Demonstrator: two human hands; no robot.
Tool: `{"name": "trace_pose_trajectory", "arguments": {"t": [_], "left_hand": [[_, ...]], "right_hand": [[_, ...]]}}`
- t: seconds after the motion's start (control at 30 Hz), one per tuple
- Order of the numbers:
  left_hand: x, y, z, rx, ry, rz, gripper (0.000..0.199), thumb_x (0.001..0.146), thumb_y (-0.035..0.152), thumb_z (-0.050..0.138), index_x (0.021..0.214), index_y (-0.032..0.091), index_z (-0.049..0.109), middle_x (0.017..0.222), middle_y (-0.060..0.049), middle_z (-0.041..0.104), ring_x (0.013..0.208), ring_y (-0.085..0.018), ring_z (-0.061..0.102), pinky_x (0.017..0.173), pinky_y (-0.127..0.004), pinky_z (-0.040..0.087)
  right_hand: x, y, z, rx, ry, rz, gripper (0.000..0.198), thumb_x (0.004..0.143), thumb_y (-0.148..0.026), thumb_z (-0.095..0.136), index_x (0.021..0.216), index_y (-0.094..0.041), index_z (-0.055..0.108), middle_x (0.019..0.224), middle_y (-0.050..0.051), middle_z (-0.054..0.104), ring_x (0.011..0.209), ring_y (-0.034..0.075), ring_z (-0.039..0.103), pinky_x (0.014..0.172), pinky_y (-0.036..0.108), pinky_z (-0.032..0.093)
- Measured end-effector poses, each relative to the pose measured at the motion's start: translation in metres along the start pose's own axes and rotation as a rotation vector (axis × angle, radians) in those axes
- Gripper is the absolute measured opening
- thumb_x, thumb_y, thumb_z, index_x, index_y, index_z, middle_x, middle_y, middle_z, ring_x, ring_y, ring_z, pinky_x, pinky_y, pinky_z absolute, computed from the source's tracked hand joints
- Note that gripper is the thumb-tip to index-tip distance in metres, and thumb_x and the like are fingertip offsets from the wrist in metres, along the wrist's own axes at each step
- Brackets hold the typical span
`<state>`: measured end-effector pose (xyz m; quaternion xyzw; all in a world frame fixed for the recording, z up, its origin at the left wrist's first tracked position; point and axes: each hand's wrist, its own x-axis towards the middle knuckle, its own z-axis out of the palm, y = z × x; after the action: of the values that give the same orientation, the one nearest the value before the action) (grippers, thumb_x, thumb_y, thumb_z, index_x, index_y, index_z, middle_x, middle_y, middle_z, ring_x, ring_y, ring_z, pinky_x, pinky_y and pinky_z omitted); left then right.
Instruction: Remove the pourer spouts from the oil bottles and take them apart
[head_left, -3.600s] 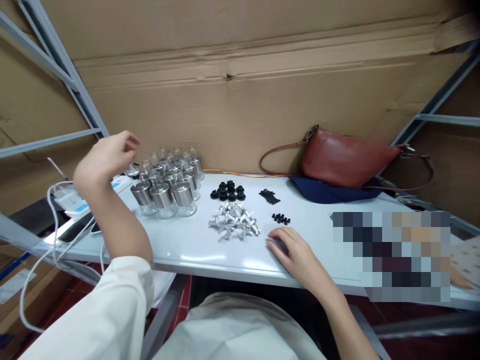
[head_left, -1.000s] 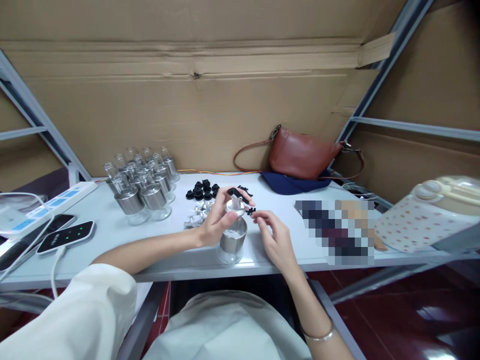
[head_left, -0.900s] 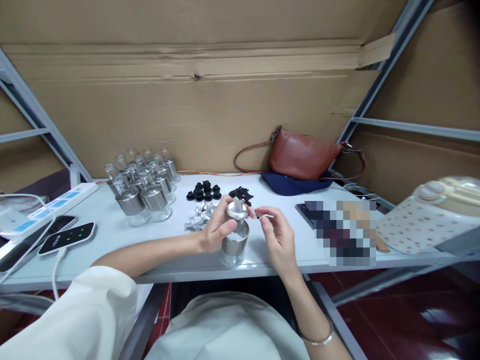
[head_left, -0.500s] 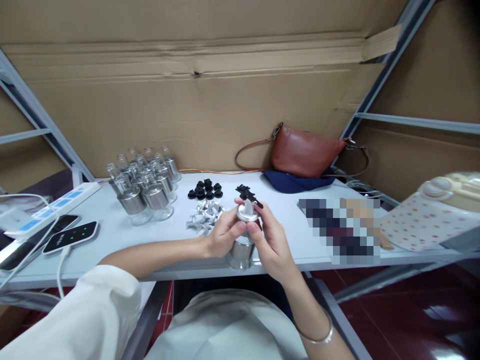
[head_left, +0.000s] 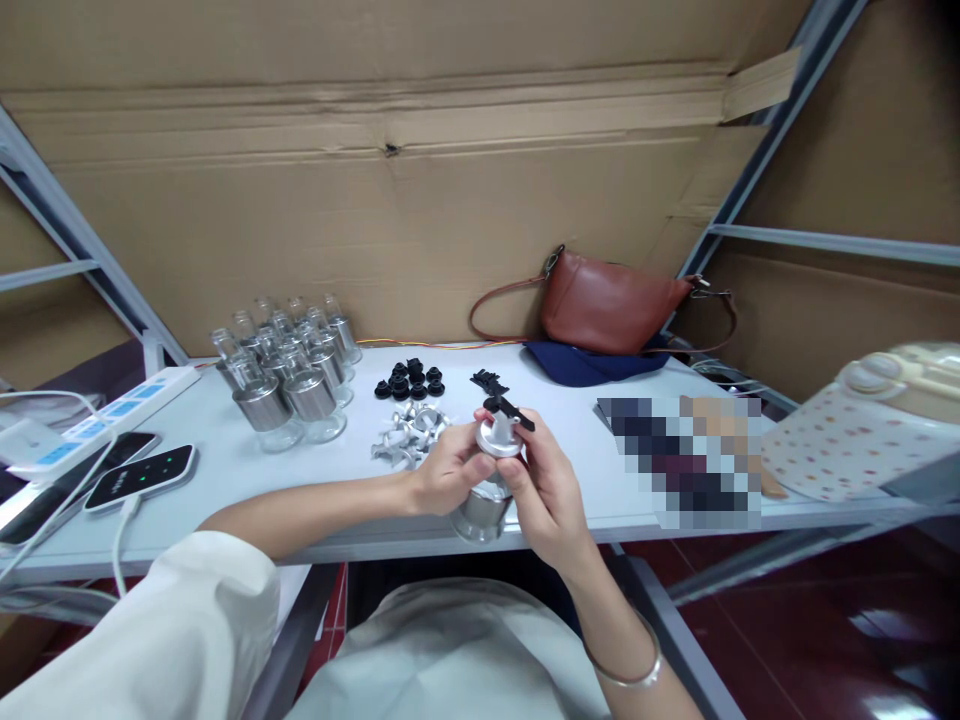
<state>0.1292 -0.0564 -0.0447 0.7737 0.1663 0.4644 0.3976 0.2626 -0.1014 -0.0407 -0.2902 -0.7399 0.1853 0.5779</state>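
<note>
My left hand (head_left: 450, 472) and my right hand (head_left: 553, 495) are closed around a silver pourer cap (head_left: 498, 438) from both sides, thumbs at its front rim. A black strip-like lever (head_left: 516, 412) sticks out over the cap's top toward the right. Directly below stands a glass bottle (head_left: 480, 520) with a metal sleeve, near the table's front edge. My fingers hide its neck, so I cannot tell whether the cap touches it. Small black pieces (head_left: 486, 380) lie just behind the cap. Loose silver spout caps (head_left: 409, 436) are heaped left of my hands.
Several sleeved glass bottles (head_left: 311, 395) stand at the left back, beside black stoppers (head_left: 409, 380). A power strip (head_left: 112, 420) and a white-edged device (head_left: 141, 478) lie far left. At the right are a brown bag (head_left: 607, 300), a navy cap (head_left: 577, 365) and a dotted container (head_left: 847, 440).
My hands have shifted slightly, and the silver cap sits a little lower and further right. The black lever shows more plainly on top of it.
</note>
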Motion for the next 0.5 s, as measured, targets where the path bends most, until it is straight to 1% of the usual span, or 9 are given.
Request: {"name": "trace_pose_trajectory", "arguments": {"t": [0.1,0.23,0.33,0.4,0.43,0.5], "left_hand": [[-0.001,-0.001,0.001,0.018,-0.007,0.034,0.060,0.081,0.072,0.036,0.081,0.016,0.057,0.071,-0.005,0.059,0.068,-0.018,0.055,0.069,-0.033,0.047],[-0.002,-0.004,0.002,0.027,0.061,0.053,0.056,0.084,0.068,0.037,0.085,0.016,0.057,0.076,-0.005,0.059,0.072,-0.018,0.054,0.076,-0.035,0.046],[-0.001,-0.006,0.001,0.030,0.105,0.034,0.055,0.085,0.067,0.038,0.085,0.015,0.056,0.077,-0.005,0.058,0.071,-0.017,0.052,0.074,-0.033,0.046],[-0.001,-0.007,0.001,0.030,0.122,0.007,0.056,0.084,0.068,0.038,0.084,0.015,0.057,0.076,-0.005,0.058,0.070,-0.017,0.051,0.071,-0.032,0.046],[-0.001,-0.007,0.000,0.020,0.113,-0.005,0.057,0.083,0.068,0.039,0.084,0.014,0.057,0.076,-0.006,0.058,0.070,-0.017,0.052,0.070,-0.032,0.046],[0.000,-0.006,0.000,-0.023,0.071,-0.011,0.059,0.083,0.069,0.038,0.082,0.014,0.058,0.077,-0.007,0.059,0.071,-0.018,0.054,0.070,-0.032,0.045]], "right_hand": [[0.002,-0.004,0.000,-0.005,-0.010,-0.002,0.029,0.095,-0.038,0.039,0.117,-0.025,0.051,0.107,0.009,0.058,0.097,0.023,0.058,0.082,0.038,0.050],[0.011,-0.007,0.004,0.008,0.011,-0.004,0.027,0.096,-0.039,0.036,0.112,-0.023,0.050,0.101,0.008,0.055,0.092,0.021,0.056,0.081,0.036,0.048],[0.022,-0.008,0.004,-0.001,0.001,0.030,0.023,0.096,-0.036,0.036,0.107,-0.022,0.051,0.096,0.006,0.055,0.088,0.020,0.055,0.078,0.034,0.048],[0.025,-0.009,0.002,-0.018,-0.024,0.053,0.022,0.096,-0.035,0.036,0.106,-0.022,0.050,0.096,0.006,0.056,0.088,0.020,0.056,0.078,0.034,0.048],[0.022,-0.011,0.001,-0.035,-0.014,0.063,0.022,0.095,-0.035,0.037,0.109,-0.022,0.049,0.099,0.007,0.057,0.091,0.021,0.057,0.079,0.036,0.049],[0.006,-0.016,0.003,-0.090,0.108,0.055,0.027,0.094,-0.033,0.039,0.119,-0.024,0.045,0.108,0.010,0.057,0.097,0.023,0.057,0.083,0.040,0.048]]}}
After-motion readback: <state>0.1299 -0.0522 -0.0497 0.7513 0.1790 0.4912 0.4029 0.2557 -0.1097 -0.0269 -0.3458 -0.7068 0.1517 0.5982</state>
